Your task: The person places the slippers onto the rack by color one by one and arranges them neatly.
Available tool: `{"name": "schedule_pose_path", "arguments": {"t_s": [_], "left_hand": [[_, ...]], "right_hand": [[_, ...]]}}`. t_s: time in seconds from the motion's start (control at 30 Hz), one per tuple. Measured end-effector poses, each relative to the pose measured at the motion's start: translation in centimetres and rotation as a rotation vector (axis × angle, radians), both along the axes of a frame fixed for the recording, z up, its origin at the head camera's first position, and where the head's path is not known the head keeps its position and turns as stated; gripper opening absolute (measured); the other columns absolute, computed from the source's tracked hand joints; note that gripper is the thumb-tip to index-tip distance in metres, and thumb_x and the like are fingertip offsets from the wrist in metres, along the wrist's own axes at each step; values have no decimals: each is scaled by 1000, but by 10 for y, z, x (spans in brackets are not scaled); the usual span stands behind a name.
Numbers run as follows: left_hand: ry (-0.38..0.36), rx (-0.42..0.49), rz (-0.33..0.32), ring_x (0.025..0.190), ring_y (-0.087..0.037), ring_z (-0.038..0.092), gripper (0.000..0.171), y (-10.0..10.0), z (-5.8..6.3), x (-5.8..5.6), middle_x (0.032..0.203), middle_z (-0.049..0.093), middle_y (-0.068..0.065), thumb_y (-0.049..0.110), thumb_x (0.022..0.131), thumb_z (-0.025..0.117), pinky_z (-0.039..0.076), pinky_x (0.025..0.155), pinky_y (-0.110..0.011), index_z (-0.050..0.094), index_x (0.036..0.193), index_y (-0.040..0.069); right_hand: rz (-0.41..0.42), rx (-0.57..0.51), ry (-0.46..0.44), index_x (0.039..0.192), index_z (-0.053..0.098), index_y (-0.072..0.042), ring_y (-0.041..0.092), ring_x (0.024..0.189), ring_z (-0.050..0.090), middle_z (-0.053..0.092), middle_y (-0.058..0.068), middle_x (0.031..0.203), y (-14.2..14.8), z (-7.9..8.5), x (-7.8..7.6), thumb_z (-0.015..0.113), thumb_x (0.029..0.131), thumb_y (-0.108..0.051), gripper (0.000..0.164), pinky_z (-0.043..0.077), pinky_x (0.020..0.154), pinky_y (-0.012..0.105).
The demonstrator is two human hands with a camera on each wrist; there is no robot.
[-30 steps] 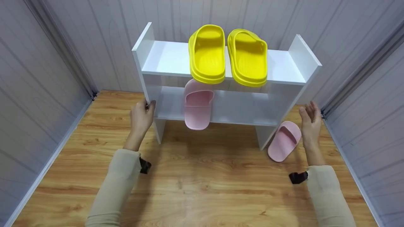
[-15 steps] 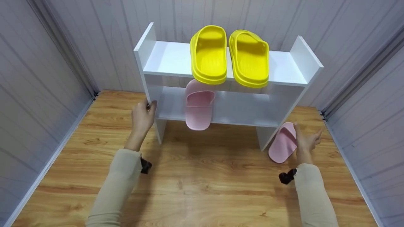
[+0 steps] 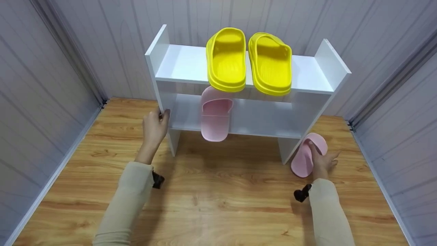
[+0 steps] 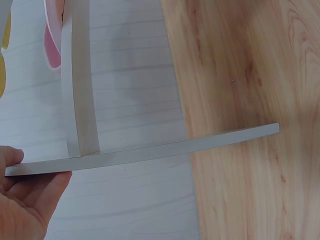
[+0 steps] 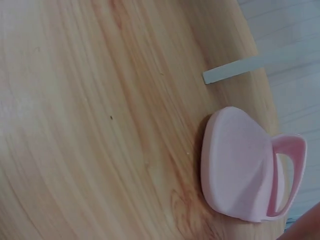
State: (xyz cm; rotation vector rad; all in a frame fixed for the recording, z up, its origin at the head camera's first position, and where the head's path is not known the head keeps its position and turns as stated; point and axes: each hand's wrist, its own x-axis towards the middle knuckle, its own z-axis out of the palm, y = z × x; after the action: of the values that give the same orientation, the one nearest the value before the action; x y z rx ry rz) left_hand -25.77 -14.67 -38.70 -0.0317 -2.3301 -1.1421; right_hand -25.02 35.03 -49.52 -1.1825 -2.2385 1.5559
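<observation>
My left hand (image 3: 154, 126) grips the left side panel of a white shoe rack (image 3: 266, 118); in the left wrist view, fingers and thumb lie on either side of the panel's edge (image 4: 135, 153). On the floor by the rack's right leg lies a pink slipper (image 3: 302, 164). My right hand (image 3: 322, 162) is at this slipper, its thumb over the strap opening and other fingers spread out to the right. The right wrist view shows the slipper's sole end (image 5: 235, 165) and strap, with only a sliver of the hand.
Two yellow slippers (image 3: 227, 65) stand on the rack's top shelf. Another pink slipper (image 3: 215, 126) sits on the middle shelf, toward the left. Panelled walls (image 3: 403, 136) close in the wooden floor (image 3: 218, 205) behind and on both sides.
My right hand has come down and left, from beside the rack onto the floor slipper, its thumb now over the strap. The left hand keeps its hold on the panel.
</observation>
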Motion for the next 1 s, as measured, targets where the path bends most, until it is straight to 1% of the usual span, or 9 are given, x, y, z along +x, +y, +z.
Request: {"name": "schedule_pose_path", "arguments": {"t_s": [0.17, 0.33, 0.5, 0.7, 0.9, 1.0], "left_hand": [[6, -2, 1, 83, -34, 60, 23, 0, 0, -1, 91, 60, -27, 8, 86, 51, 49, 66, -44, 60, 92, -13], [22, 6, -11, 83, -34, 60, 24, 1, 0, 0, 90, 60, -27, 7, 86, 51, 49, 65, -44, 60, 95, -14], [29, 8, -21, 83, -35, 60, 24, 0, 0, 0, 91, 60, -28, 7, 86, 52, 49, 66, -44, 59, 94, -14], [36, 1, -26, 84, -36, 59, 23, 0, 0, 1, 90, 60, -29, 6, 86, 51, 49, 66, -44, 59, 91, -15], [27, 10, -26, 83, -35, 60, 22, 0, 0, 1, 91, 60, -28, 5, 86, 52, 50, 66, -43, 59, 94, -14], [26, 5, -27, 82, -34, 60, 22, 0, 0, 0, 91, 60, -27, 6, 86, 52, 50, 65, -42, 59, 94, -14]], "right_hand": [[-16, -78, 0, 134, -26, -27, 28, 128, -15, -20, 15, 141, -5, -1, 0, 64, 65, -58, 118, 0, 102, 42], [-26, -98, -2, 134, -27, -25, 29, 127, -19, -24, 15, 140, -11, 0, 1, 64, 65, -59, 119, -3, 101, 45], [-13, -25, -34, 136, -24, -21, 34, 127, -15, -17, 20, 141, -17, -1, 1, 64, 64, -61, 121, -2, 100, 51], [1, 76, -159, 137, -19, -12, 40, 127, -4, -3, 29, 139, -22, -2, 0, 61, 67, -59, 116, 2, 99, 55], [15, 110, -240, 137, -14, -6, 42, 124, 10, 12, 29, 138, -26, -2, -1, 59, 69, -58, 113, 7, 98, 53], [22, 112, -260, 136, -14, -1, 42, 124, 10, 11, 29, 138, -28, -2, -2, 59, 71, -57, 112, 7, 99, 53]]}}
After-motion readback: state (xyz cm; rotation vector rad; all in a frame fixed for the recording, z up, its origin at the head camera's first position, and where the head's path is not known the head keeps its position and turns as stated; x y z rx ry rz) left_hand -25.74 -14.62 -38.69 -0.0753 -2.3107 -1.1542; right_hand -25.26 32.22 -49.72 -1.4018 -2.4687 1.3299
